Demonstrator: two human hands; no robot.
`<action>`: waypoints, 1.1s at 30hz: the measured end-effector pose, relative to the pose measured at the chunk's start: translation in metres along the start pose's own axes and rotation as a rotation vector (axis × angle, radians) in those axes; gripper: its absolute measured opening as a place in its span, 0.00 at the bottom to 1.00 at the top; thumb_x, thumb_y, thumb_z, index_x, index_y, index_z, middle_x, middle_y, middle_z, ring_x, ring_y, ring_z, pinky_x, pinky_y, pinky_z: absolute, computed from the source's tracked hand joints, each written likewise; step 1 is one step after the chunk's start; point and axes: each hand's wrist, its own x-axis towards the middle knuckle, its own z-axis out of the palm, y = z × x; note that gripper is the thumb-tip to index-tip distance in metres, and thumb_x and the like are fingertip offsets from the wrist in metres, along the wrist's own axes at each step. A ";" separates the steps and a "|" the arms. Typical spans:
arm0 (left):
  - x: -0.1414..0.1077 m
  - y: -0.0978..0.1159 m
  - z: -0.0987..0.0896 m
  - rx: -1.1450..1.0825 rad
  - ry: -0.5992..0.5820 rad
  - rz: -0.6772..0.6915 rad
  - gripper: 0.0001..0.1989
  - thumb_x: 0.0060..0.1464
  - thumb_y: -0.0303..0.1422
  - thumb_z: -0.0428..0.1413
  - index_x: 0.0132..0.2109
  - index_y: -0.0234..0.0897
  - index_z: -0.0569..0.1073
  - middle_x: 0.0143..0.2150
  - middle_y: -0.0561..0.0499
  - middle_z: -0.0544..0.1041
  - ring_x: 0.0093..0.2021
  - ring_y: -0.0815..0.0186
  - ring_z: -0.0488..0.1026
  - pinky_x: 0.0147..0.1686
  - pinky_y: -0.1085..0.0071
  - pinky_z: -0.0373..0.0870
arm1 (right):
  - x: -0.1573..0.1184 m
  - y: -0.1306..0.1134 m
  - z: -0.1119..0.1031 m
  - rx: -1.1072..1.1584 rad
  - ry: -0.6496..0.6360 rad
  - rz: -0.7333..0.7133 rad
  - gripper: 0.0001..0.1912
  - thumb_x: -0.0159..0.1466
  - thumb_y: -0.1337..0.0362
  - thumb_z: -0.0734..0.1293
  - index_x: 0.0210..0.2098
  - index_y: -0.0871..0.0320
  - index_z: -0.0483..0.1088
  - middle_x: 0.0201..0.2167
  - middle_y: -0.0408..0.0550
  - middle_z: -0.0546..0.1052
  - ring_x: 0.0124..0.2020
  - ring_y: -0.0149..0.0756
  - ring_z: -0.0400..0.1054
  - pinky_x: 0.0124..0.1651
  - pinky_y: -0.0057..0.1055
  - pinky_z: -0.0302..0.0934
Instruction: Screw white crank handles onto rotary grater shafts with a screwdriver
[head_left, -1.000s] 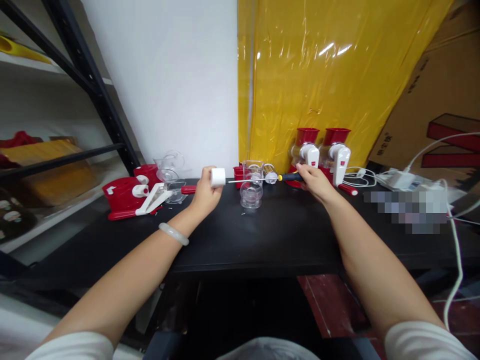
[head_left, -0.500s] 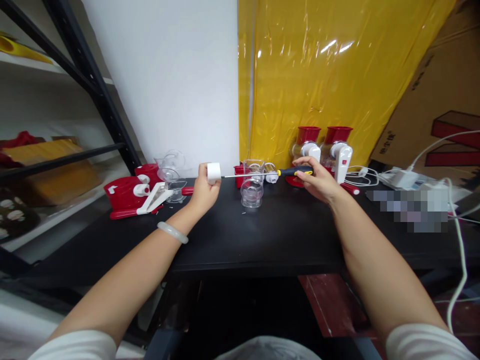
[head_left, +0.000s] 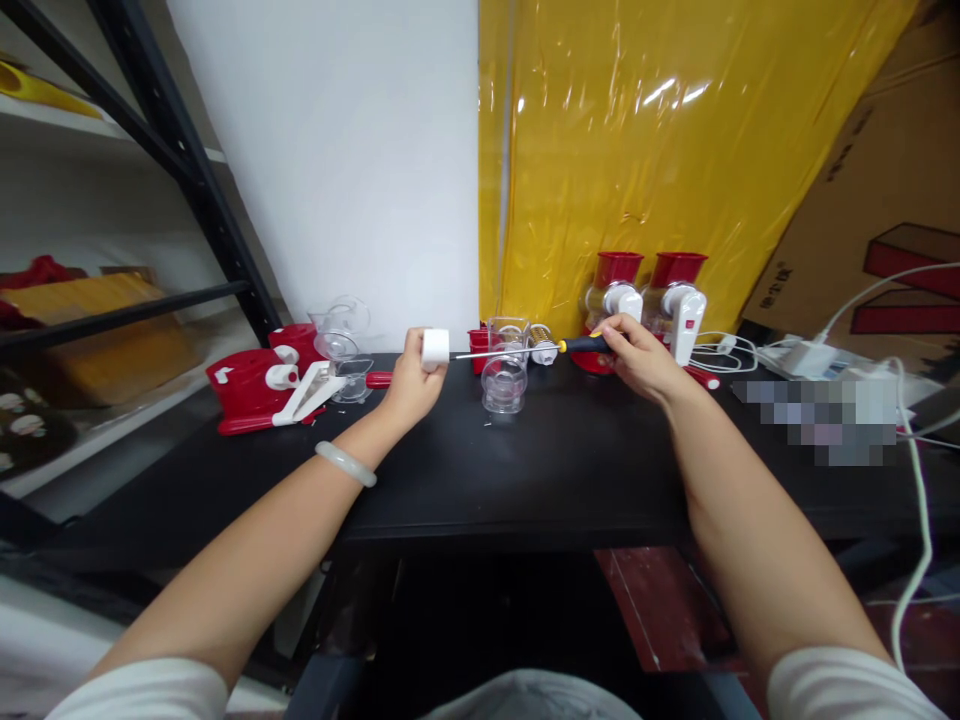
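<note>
My left hand (head_left: 411,388) is closed around a small white cylindrical part (head_left: 435,349), raised above the black table (head_left: 480,490). In my right hand (head_left: 643,358) is a screwdriver (head_left: 583,344) with a black and yellow handle, gripped by its end. Its long metal shaft lies nearly level and points left. The tip is at the right side of the white part; whether it is inside or just touching I cannot tell. Behind the shaft stand a clear plastic housing (head_left: 504,385) and a grater drum (head_left: 542,345).
Red grater bodies (head_left: 244,390) with a white crank lie at the left. Two red and white rotary graters (head_left: 679,300) stand at the back right. White cables (head_left: 919,480) and a power adapter (head_left: 806,355) lie on the right. A black shelf frame (head_left: 184,160) rises at the left.
The white part and the screwdriver have shifted slightly to the right. My right fingers, more outstretched before, are now more curled around the end of the handle.
</note>
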 end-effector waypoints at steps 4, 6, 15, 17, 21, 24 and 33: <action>0.000 -0.001 0.001 0.009 -0.010 -0.051 0.17 0.46 0.21 0.56 0.43 0.40 0.64 0.29 0.56 0.69 0.27 0.69 0.68 0.28 0.71 0.63 | -0.005 -0.010 -0.002 0.137 -0.059 -0.028 0.22 0.50 0.47 0.76 0.36 0.51 0.68 0.33 0.42 0.71 0.32 0.33 0.67 0.37 0.31 0.65; -0.001 0.001 0.002 -0.001 -0.025 -0.069 0.17 0.46 0.21 0.55 0.43 0.40 0.64 0.29 0.57 0.69 0.26 0.68 0.68 0.28 0.71 0.64 | -0.006 -0.014 -0.003 0.153 -0.043 -0.031 0.23 0.48 0.49 0.77 0.37 0.50 0.68 0.33 0.43 0.72 0.35 0.35 0.68 0.39 0.33 0.66; 0.000 0.013 0.002 -0.021 -0.012 -0.126 0.18 0.46 0.21 0.54 0.45 0.39 0.64 0.29 0.56 0.69 0.27 0.69 0.67 0.30 0.71 0.64 | -0.002 -0.005 0.004 0.033 -0.033 0.276 0.35 0.60 0.31 0.57 0.29 0.58 0.71 0.17 0.48 0.71 0.16 0.33 0.63 0.19 0.32 0.57; -0.001 0.016 0.001 -0.008 -0.030 -0.148 0.17 0.47 0.22 0.53 0.45 0.39 0.64 0.30 0.56 0.68 0.28 0.69 0.67 0.31 0.71 0.64 | -0.001 0.000 0.004 -0.040 0.003 0.228 0.31 0.59 0.34 0.62 0.26 0.58 0.69 0.13 0.43 0.65 0.14 0.30 0.58 0.18 0.29 0.52; -0.002 0.019 0.000 0.012 -0.063 -0.179 0.16 0.48 0.22 0.52 0.45 0.39 0.63 0.30 0.56 0.69 0.29 0.69 0.68 0.32 0.71 0.65 | 0.001 0.002 0.004 0.098 0.039 0.019 0.20 0.58 0.42 0.70 0.33 0.52 0.70 0.23 0.41 0.69 0.23 0.30 0.64 0.23 0.27 0.60; -0.001 0.017 0.000 0.015 -0.062 -0.181 0.15 0.48 0.22 0.53 0.44 0.39 0.63 0.31 0.55 0.69 0.29 0.68 0.68 0.32 0.70 0.66 | -0.002 -0.007 0.001 0.220 -0.011 -0.099 0.22 0.56 0.50 0.73 0.48 0.40 0.68 0.32 0.39 0.72 0.32 0.33 0.69 0.33 0.31 0.67; -0.002 0.018 0.001 -0.029 -0.069 -0.192 0.16 0.49 0.23 0.53 0.46 0.38 0.64 0.33 0.54 0.71 0.31 0.68 0.69 0.35 0.70 0.69 | -0.008 -0.020 0.003 0.274 -0.064 -0.004 0.28 0.55 0.40 0.70 0.50 0.46 0.69 0.31 0.44 0.77 0.32 0.38 0.73 0.35 0.37 0.68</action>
